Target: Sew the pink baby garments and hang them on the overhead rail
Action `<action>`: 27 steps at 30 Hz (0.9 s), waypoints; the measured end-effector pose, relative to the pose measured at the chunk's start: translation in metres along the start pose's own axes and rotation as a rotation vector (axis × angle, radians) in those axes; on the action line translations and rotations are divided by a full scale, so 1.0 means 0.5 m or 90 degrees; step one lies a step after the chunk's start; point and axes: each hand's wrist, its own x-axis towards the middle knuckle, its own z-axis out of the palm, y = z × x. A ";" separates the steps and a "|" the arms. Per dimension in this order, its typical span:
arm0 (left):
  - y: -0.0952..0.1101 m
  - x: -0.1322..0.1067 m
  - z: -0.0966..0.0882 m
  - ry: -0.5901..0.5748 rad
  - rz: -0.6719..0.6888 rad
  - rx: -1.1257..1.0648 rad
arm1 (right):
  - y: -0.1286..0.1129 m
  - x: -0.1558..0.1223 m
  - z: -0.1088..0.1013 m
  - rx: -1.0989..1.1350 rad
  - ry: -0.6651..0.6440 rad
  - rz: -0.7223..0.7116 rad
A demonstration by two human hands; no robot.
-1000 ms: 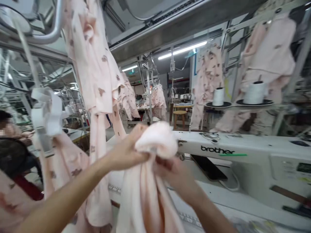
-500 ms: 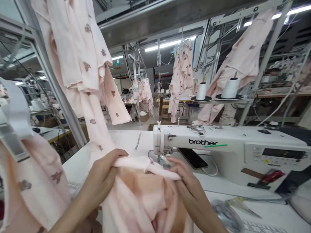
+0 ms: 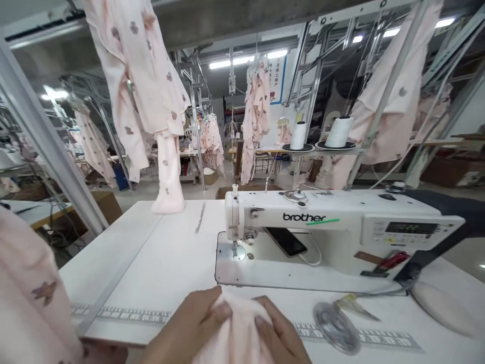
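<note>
At the bottom edge, both hands hold a bunched piece of pale pink fabric (image 3: 237, 331) over the near edge of the white table (image 3: 162, 263). My left hand (image 3: 193, 326) grips its left side with curled fingers. My right hand (image 3: 280, 336) pinches its right side. Just beyond stands a white Brother sewing machine (image 3: 326, 227), its needle (image 3: 235, 247) a short way in front of the hands. A black phone (image 3: 286, 241) lies on the machine bed.
Pink printed garments (image 3: 140, 86) hang from overhead rails, one touching the table's far left. Another pink garment (image 3: 30, 288) hangs at my left. Two thread cones (image 3: 339, 132) stand behind the machine. A round transparent disc (image 3: 335, 327) and a clear clip (image 3: 354, 306) lie on the table at right.
Both hands have dropped with the pink fabric from in front of the machine to the table's near edge. The view has swung right and down, showing more table.
</note>
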 end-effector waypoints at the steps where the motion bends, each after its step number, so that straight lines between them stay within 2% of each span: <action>1: 0.011 0.004 0.007 0.014 -0.018 -0.038 | -0.006 -0.001 -0.008 -0.009 0.010 0.007; 3: 0.019 0.008 0.017 0.064 -0.038 -0.096 | -0.014 -0.006 -0.024 -0.078 -0.030 0.023; 5: 0.018 0.007 0.023 0.102 -0.035 -0.114 | -0.023 -0.012 -0.037 -0.194 -0.121 0.016; 6: 0.017 0.005 0.024 0.097 -0.021 -0.110 | -0.028 -0.013 -0.039 -0.246 -0.141 0.001; 8: 0.020 0.004 0.025 0.057 0.026 -0.086 | -0.043 -0.010 -0.036 -0.299 -0.114 -0.036; 10: 0.027 0.006 0.027 0.034 0.057 -0.052 | -0.056 -0.001 -0.021 -0.278 -0.046 -0.040; 15: 0.031 0.014 0.043 0.167 -0.019 -0.064 | -0.058 0.019 0.010 -0.156 0.005 0.042; 18: 0.029 0.010 0.045 0.146 0.013 -0.107 | -0.060 0.023 0.001 -0.132 -0.006 -0.025; 21: 0.033 0.005 0.044 0.145 0.025 -0.129 | -0.074 0.028 -0.010 -0.137 -0.070 -0.093; 23: 0.036 0.005 0.046 0.170 0.004 -0.118 | -0.082 0.031 -0.010 -0.149 -0.090 -0.074; 25: 0.037 0.006 0.049 0.189 -0.021 -0.105 | -0.088 0.032 -0.009 -0.168 -0.069 -0.039; 27: 0.038 0.007 0.050 0.168 -0.022 -0.092 | -0.092 0.032 -0.012 -0.199 -0.055 -0.009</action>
